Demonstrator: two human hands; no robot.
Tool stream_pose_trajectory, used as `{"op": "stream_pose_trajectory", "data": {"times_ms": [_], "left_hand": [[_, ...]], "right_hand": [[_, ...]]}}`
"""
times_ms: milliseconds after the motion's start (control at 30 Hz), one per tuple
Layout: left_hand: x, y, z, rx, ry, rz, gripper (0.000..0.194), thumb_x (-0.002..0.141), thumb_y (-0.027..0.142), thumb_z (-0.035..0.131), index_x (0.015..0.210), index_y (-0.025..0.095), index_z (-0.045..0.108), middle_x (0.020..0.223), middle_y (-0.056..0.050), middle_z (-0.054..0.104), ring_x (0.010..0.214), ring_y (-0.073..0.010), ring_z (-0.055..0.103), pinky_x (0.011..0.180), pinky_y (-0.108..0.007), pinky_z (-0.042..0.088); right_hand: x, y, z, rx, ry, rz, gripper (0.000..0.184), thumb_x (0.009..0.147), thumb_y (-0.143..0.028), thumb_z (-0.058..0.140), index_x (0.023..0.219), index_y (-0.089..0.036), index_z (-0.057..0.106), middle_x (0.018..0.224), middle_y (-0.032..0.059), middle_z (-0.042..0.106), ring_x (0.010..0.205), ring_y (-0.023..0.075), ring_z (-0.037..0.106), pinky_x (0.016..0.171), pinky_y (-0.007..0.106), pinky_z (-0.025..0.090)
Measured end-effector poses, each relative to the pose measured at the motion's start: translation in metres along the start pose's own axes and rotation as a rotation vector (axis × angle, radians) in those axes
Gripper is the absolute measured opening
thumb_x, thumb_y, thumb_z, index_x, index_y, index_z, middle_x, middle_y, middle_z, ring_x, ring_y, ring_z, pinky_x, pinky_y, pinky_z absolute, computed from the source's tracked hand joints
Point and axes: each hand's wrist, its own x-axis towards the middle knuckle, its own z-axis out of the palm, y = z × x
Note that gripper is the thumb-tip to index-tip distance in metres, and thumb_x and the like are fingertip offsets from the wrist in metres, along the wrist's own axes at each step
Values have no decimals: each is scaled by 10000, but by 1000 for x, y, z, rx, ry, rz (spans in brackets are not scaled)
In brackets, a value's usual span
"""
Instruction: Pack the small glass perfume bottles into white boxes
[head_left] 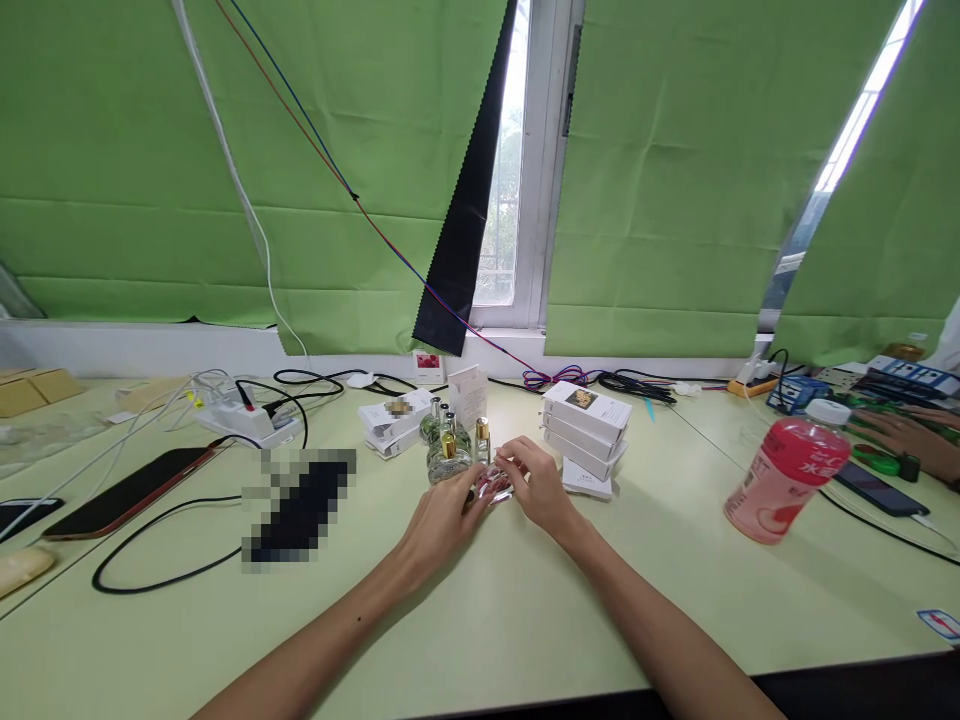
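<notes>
Between my two hands, low over the table, is a small clear glass bottle with a pinkish tint, like a perfume bottle. My left hand grips its left side, fingers closed. From the right, my right hand pinches at its upper end with thumb and fingers; what sits in that pinch is too small to make out. Just beyond my left hand stands a cluster of glass perfume bottles with silver and gold caps. One bottle with a gold cap stands at the cluster's right.
White boxes are stacked to the right, with a flat white box below. More white boxes lie left. A pink drink bottle stands right; another person's hand is beyond it. A power strip and cables lie left.
</notes>
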Motion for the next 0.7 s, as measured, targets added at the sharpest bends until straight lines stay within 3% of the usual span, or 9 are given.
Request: {"op": "stream_pose_trajectory", "data": {"times_ms": [367,700], "left_hand": [[0,-1,-2,1,-20,-11,242,993,441,449,1103,265,573,928,-12,731,755,-223,675,615,-282,408],[0,2,-4,-11,-37,-16,201,997,423,454,1071,272,563,940,0,729,761,-216,668,620,-275,399]], "right_hand": [[-3,-2,-1,-35,30,49,136,959,-211,524,1008,-200,650,959,61,692,706,157,618,648,276,501],[-5,-6,-3,-27,10,50,228,905,-222,613,1131,-207,639,1020,59,665,609,119,571,594,270,508]]}}
